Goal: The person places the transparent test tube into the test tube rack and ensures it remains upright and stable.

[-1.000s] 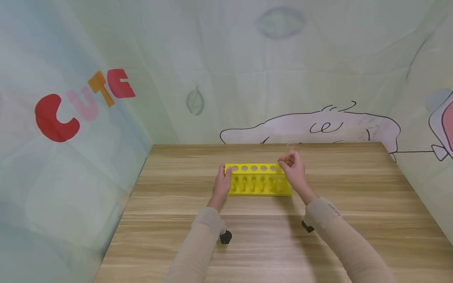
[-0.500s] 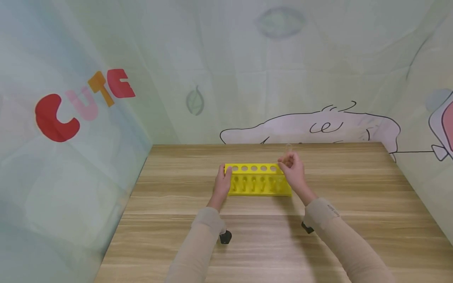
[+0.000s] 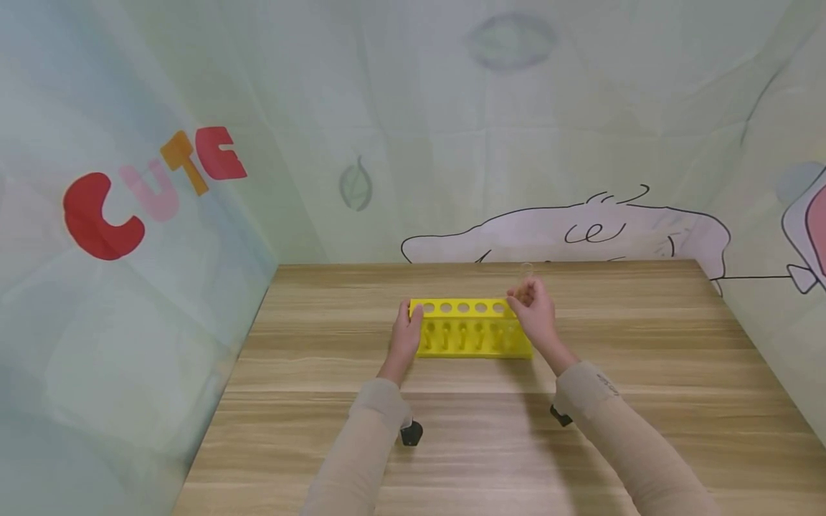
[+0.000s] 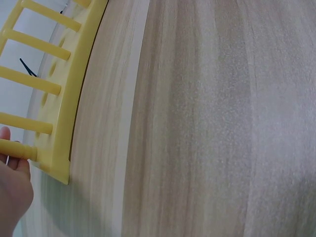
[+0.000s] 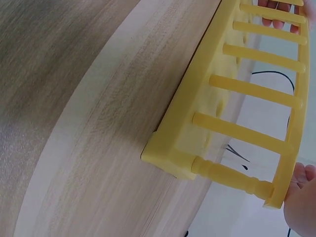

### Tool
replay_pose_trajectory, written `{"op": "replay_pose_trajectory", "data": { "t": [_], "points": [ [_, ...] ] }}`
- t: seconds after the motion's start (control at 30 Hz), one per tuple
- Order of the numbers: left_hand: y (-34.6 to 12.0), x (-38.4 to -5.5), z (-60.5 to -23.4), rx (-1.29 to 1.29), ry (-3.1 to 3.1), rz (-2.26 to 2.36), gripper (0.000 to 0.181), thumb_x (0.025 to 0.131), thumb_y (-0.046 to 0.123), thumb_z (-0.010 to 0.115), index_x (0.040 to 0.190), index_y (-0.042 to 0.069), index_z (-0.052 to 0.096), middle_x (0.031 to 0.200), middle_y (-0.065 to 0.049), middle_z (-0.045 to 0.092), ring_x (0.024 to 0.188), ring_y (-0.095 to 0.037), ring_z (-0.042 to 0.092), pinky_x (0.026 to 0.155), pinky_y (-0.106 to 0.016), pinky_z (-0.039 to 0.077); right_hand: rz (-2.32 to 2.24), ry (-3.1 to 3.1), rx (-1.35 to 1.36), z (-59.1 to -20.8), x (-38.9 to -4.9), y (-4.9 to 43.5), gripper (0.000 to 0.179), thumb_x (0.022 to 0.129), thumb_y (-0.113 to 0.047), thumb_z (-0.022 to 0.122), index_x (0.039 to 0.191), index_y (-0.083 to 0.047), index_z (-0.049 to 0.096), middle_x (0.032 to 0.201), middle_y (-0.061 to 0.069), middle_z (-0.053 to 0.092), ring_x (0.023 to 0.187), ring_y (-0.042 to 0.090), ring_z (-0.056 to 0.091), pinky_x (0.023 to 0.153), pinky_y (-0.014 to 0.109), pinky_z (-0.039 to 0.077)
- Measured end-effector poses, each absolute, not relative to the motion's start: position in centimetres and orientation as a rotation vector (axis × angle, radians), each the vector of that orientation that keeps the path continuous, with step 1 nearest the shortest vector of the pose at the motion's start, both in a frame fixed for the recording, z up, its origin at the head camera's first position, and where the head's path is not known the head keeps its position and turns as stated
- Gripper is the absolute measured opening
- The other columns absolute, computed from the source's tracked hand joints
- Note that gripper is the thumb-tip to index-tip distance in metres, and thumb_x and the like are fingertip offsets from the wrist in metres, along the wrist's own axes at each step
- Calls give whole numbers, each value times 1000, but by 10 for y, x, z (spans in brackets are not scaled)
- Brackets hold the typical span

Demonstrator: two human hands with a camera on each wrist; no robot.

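Observation:
A yellow test tube rack (image 3: pixel 474 352) stands upright on the table, with a row of round holes along its top bar and pegs behind. My left hand (image 3: pixel 404 335) grips its left end, thumb in front; the left wrist view shows those fingers (image 4: pixel 19 165) around the end post. At the rack's right end, my right hand (image 3: pixel 538 312) pinches a clear test tube (image 3: pixel 526 270), whose open top sticks up above the fingers. That hand covers the rightmost hole and the tube's middle. In the right wrist view the right hand (image 5: pixel 302 200) is beside the top bar's end.
The wood-grain table (image 3: pixel 477 444) reaches back to a printed cloth backdrop (image 3: pixel 310 165) on the left, rear and right. Both forearms wear beige sleeves, with a small black device (image 3: pixel 411 433) under the left cuff and another black device (image 3: pixel 561 414) under the right.
The test tube's top has dipped slightly and shifted a little left between the right fingers. The rack and left hand have kept their places.

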State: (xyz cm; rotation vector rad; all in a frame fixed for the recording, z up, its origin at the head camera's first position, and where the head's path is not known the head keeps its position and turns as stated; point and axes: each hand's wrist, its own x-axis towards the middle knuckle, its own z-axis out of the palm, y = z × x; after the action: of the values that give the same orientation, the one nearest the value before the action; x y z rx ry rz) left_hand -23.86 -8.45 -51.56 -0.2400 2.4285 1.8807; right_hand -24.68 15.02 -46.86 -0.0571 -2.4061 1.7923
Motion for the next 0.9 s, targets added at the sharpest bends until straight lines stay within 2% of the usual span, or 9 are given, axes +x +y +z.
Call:
{"op": "replay_pose_trajectory", "data": {
  "t": [0.53, 0.9],
  "points": [
    [-84, -239, -516, -256, 2431, 1883, 59, 92, 47, 32, 139, 12, 23, 144, -9, 28, 132, -24, 26, 108, -42, 24, 1813, -2476, -2, -463, -247, 154, 23, 83, 0, 55, 100, -2, 39, 104, 17, 57, 96, 24, 53, 89, 36, 45],
    [-84, -236, -515, -240, 2432, 1888, 60, 92, 48, 31, 139, 12, 21, 144, -9, 27, 133, -25, 25, 108, -42, 23, 1836, -2503, 44, -460, -245, 160, 34, 82, -1, 57, 111, 0, 40, 115, 21, 52, 110, 30, 48, 101, 41, 36]
  ]
}}
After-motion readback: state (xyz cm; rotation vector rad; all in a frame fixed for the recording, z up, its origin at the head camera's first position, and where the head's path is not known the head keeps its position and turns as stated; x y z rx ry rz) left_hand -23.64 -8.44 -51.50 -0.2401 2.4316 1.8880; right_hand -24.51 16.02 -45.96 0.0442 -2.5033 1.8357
